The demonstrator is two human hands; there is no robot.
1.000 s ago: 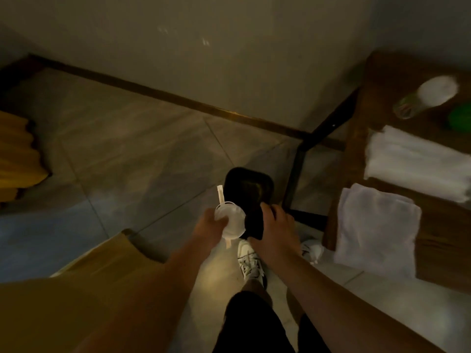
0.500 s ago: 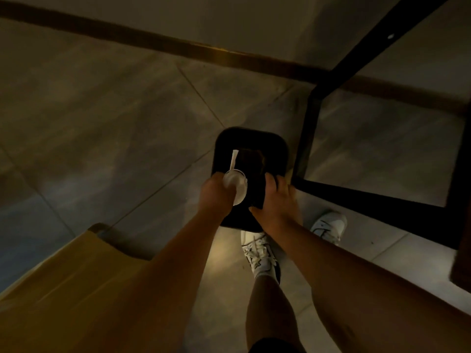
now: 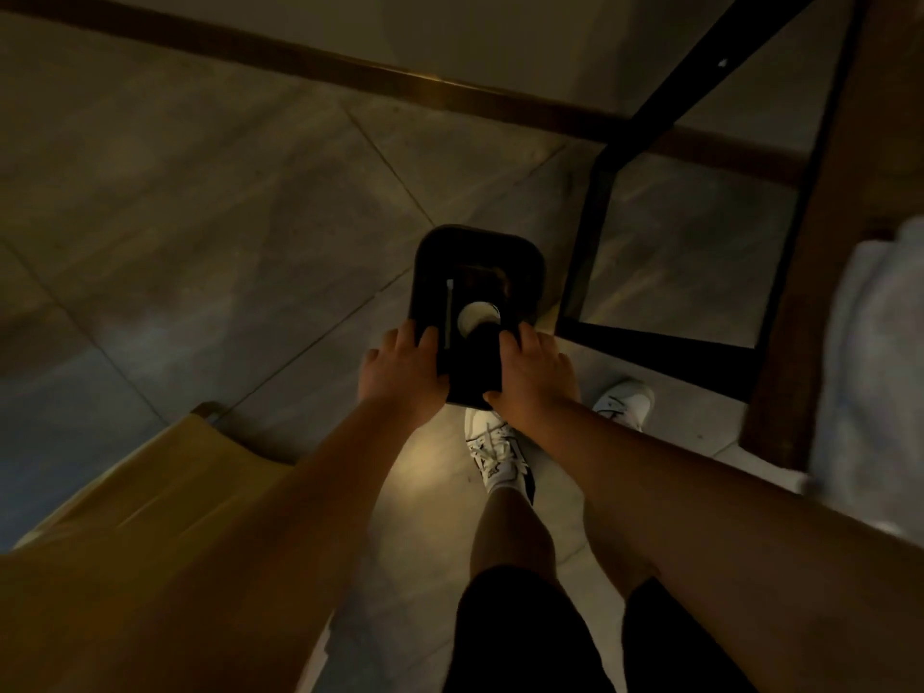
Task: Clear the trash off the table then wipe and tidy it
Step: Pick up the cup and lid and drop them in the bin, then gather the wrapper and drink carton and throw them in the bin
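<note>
Black bin (image 3: 525, 265) on the tiled floor (image 3: 200, 217), left hand (image 3: 400, 370) and right hand (image 3: 535, 372) gripping its near rim, white cup (image 3: 475, 317) and straw (image 3: 448, 312) inside, table leg (image 3: 810, 292) at right.

Left hand (image 3: 400, 372) and right hand (image 3: 532, 375) both curled, gripping.

Cup (image 3: 474, 316) and straw (image 3: 448, 312) inside bin (image 3: 525, 262), bin on floor (image 3: 200, 217) left of table frame (image 3: 590, 212)
</note>
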